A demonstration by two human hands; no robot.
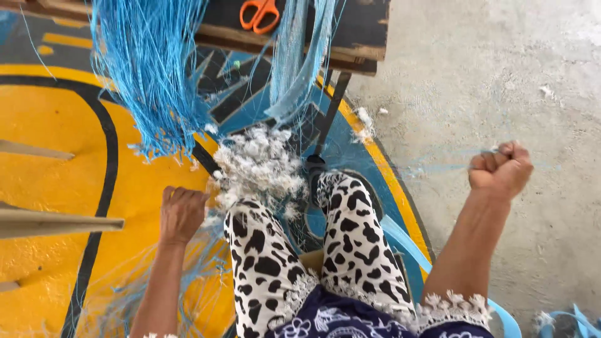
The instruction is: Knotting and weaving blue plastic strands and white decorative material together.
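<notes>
My left hand [181, 213] is closed low beside my left knee, gripping fine blue netting [188, 275] that spreads over the yellow floor. My right hand [501, 169] is a raised fist out to the right, pulling thin blue threads [438, 166] taut over the grey concrete. A thick bundle of blue strands [150, 75] hangs from a dark wooden bench [357, 31] ahead. A second, paler strip of net [297, 69] hangs beside it. A pile of white fluffy scraps [256, 166] lies in front of my knees, which wear black-and-white spotted trousers [350, 238].
Orange-handled scissors [260, 14] lie on the bench top. A metal bench leg [328, 119] slants down between my legs. Wooden slats [56, 222] jut in from the left. A light blue strap [407, 241] curls on the floor at right, with more scraps [366, 122] nearby.
</notes>
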